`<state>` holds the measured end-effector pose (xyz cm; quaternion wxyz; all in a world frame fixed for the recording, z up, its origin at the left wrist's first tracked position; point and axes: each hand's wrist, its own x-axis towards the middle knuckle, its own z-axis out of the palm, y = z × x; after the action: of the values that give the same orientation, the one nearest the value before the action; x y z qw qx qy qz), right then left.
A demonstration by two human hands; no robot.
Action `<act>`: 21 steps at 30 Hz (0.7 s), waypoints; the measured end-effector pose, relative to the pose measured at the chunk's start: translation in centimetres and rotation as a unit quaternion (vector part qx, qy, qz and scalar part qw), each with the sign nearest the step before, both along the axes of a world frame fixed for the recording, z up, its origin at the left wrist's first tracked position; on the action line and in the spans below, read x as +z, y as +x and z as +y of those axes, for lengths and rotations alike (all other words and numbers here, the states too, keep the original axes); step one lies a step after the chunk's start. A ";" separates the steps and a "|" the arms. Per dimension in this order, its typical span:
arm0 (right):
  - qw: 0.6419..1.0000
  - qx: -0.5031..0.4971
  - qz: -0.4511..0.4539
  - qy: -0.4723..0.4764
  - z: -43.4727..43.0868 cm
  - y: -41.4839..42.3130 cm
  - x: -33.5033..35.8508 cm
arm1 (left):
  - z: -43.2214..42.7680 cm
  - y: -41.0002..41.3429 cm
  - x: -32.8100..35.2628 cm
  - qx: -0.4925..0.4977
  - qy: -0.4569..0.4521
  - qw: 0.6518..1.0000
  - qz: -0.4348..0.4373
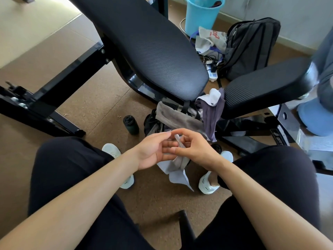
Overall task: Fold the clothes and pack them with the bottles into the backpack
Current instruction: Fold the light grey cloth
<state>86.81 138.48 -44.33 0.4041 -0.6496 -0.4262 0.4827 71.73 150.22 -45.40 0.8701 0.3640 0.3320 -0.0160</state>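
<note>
Pale cloth [177, 168] held between knees — top edge pinched by left hand [153, 150], middle gripped by right hand [195, 148], lower end hung above floor [99, 105]. Beyond — dark bottle [131, 124] stood upright on floor, just beside black bag [151, 122]; grey garment [177, 120] draped over bag; purple garment [210, 116] hung at bench [158, 51] edge.

Bench pad [158, 56] woven-textured matt vinyl; frame [59, 82] glossy metal; floor [100, 105] rough cork; bucket [201, 15] smooth plastic.

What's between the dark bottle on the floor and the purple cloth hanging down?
A dark bag with a grey cloth draped over it, shown in the head view.
</note>
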 end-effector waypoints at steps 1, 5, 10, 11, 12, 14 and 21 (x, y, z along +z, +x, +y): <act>1.000 -0.002 0.018 -0.007 0.0 0.2 0.1 | 0.1 0.0 0.0 -0.001 -0.001 1.000 -0.001; 0.989 -0.038 0.128 -0.065 -0.1 0.9 0.4 | 0.2 0.1 0.4 -0.015 0.048 0.999 -0.007; 0.955 -0.131 0.253 -0.079 -0.2 1.6 0.5 | 0.2 0.0 0.5 -0.019 0.166 0.986 0.003; 0.948 -0.144 0.275 -0.069 -0.2 1.9 0.8 | 0.1 -0.1 0.6 -0.019 0.192 0.981 -0.004; 0.942 -0.152 0.292 -0.060 -0.3 2.1 1.0 | 0.1 -0.2 0.7 -0.022 0.220 0.975 -0.016; 0.934 -0.155 0.319 -0.043 -0.4 2.3 1.3 | -0.1 -0.4 0.9 -0.020 0.286 0.957 -0.039; 0.990 -0.122 0.049 0.046 -0.6 1.3 0.7 | -0.1 -0.3 0.3 0.042 0.377 0.924 -0.039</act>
<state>88.07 137.84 -43.67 0.5099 -0.6530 -0.3457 0.4405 71.38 150.07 -45.13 0.6806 0.6513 0.2943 0.1612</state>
